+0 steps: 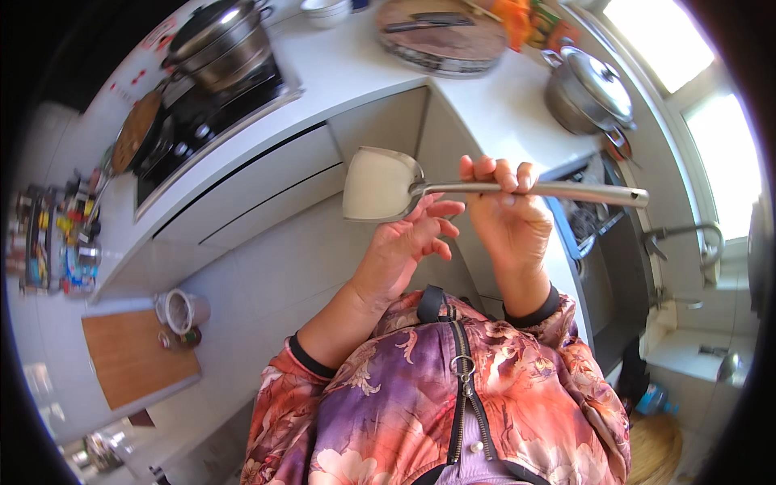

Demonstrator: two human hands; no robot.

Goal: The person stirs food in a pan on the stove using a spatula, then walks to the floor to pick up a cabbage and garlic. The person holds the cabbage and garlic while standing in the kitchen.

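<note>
My right hand [508,212] grips the steel handle of a wok spatula [385,185] between thumb and fingers. The spatula lies roughly level in front of my chest, its broad blade to the left and the handle's end, with a hanging hole, to the right. Just below the blade's neck is my left hand [407,248], palm turned up and fingers spread. Its fingertips reach to the blade's lower edge; whether they touch it I cannot tell. Nothing is held in that hand.
A steamer pot [221,51] and a wok [138,130] stand on the gas hob [206,115]. On the counter are a round chopping board [442,45] with a knife [430,22] on it and a lidded steel pot [588,91]. A dark sink [621,285] is at right; a bin [182,310] at left.
</note>
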